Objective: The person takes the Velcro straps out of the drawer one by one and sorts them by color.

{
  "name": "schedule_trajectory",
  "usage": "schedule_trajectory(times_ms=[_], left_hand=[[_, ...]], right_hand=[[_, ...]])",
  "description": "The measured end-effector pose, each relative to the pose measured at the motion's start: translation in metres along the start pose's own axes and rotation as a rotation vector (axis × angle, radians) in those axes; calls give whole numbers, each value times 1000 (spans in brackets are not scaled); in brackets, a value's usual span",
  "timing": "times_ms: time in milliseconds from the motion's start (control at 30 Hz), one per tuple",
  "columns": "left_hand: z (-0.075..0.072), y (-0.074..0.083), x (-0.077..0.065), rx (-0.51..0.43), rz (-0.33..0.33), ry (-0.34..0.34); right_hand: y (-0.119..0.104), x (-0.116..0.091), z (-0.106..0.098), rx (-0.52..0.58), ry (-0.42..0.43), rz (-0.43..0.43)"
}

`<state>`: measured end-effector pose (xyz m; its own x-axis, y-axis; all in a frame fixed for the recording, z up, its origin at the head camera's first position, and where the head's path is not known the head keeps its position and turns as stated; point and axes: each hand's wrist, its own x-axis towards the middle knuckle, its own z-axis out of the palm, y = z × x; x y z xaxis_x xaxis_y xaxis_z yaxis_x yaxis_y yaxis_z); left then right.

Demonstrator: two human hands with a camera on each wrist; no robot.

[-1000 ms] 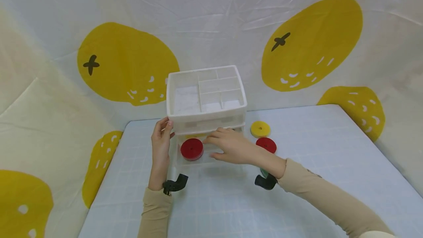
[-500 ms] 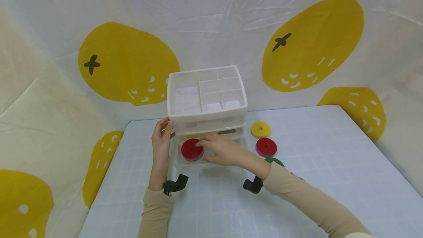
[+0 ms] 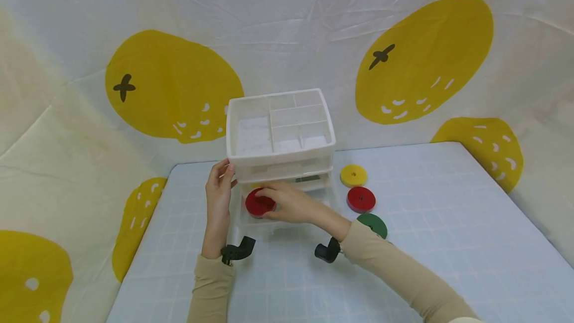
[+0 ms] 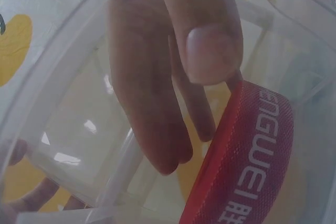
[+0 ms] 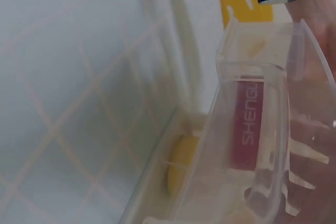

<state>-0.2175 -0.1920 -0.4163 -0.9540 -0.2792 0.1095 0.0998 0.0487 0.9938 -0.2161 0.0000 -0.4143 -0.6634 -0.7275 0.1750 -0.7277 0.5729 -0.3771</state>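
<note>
A roll of red fabric tape [image 3: 254,209] lies in the pulled-out clear drawer [image 3: 319,199] of a white plastic drawer unit [image 3: 282,156]. My right hand [image 3: 293,204] reaches in from the right, fingers over the roll's top and thumb by its near right edge. Through the clear wall in the left wrist view, the fingers look fairly straight beside the red roll [image 4: 247,161]; firm contact cannot be made out. My left hand [image 3: 218,188] grips the unit's front left corner, thumb in front. Lettering on the red roll [image 5: 248,129] shows through plastic in the right wrist view.
Right of the unit, a yellow roll [image 3: 353,176], another red roll [image 3: 360,199] and a green roll [image 3: 373,224] lie in a row on the tablecloth [image 3: 430,203]. Dividers split the unit's top tray. A dark green item [image 3: 308,178] shows behind the drawer. A patterned cloth hangs behind.
My right hand has moved left across the drawer, from beside the red roll to over it. The green roll has come into view from under the right forearm. My left hand stays put.
</note>
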Motion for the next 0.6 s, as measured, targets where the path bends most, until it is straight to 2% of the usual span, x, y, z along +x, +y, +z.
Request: schedule_trajectory(times_ms=[600], left_hand=[[2, 2, -1, -20, 3, 12]], right_hand=[[-7, 18, 8, 23, -103, 102]])
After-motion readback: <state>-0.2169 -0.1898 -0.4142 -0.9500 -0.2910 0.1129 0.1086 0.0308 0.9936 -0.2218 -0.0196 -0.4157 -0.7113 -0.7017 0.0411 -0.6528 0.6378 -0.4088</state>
